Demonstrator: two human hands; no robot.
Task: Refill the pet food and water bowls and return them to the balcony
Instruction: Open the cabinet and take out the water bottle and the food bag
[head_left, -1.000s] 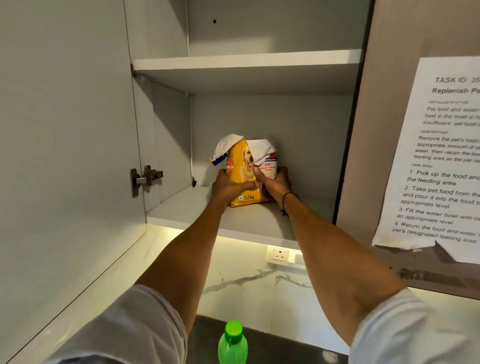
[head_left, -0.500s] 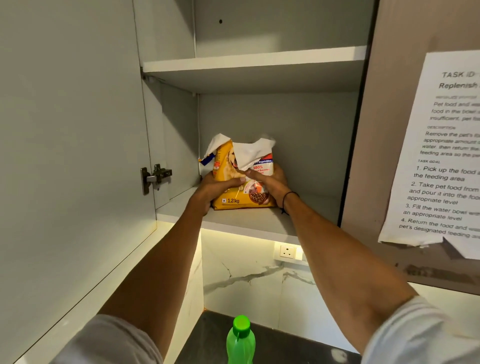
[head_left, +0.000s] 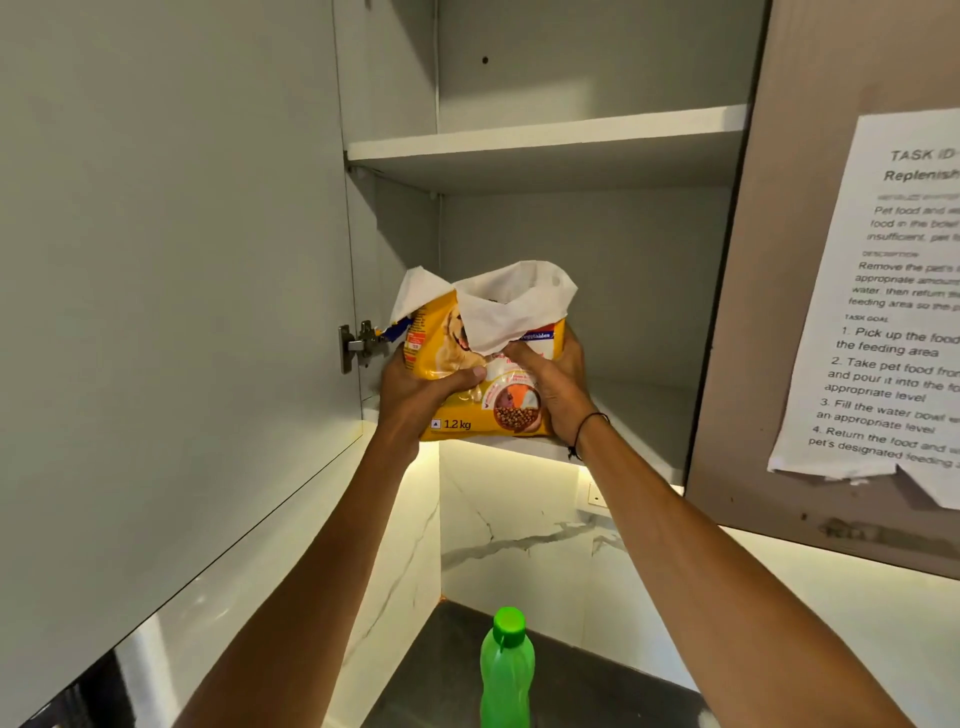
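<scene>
A yellow dog food bag (head_left: 483, 374), marked 1.2 kg and torn open at its white-lined top, is held between both hands at the front edge of the lower cabinet shelf (head_left: 639, 415). The left hand (head_left: 415, 395) is wrapped round the bag's left side, its thumb laid across the front; this grip is closed on the bag. The right hand (head_left: 556, 384) is curled round the bag's right side, its thumb pressed under the folded white flap, so this grip too is closed on the bag. A dark cord is worn at the right wrist. Whether the bag's base touches the shelf cannot be told. Left of the bag, the open cabinet door (head_left: 171, 291) is seen with its metal hinge (head_left: 358, 343) just beside the bag. Right of the bag, a printed task sheet (head_left: 898, 312) is stuck on the neighbouring door. Well below the bag, a green bottle (head_left: 506, 670) with a green cap stands on the dark worktop (head_left: 431, 680).
</scene>
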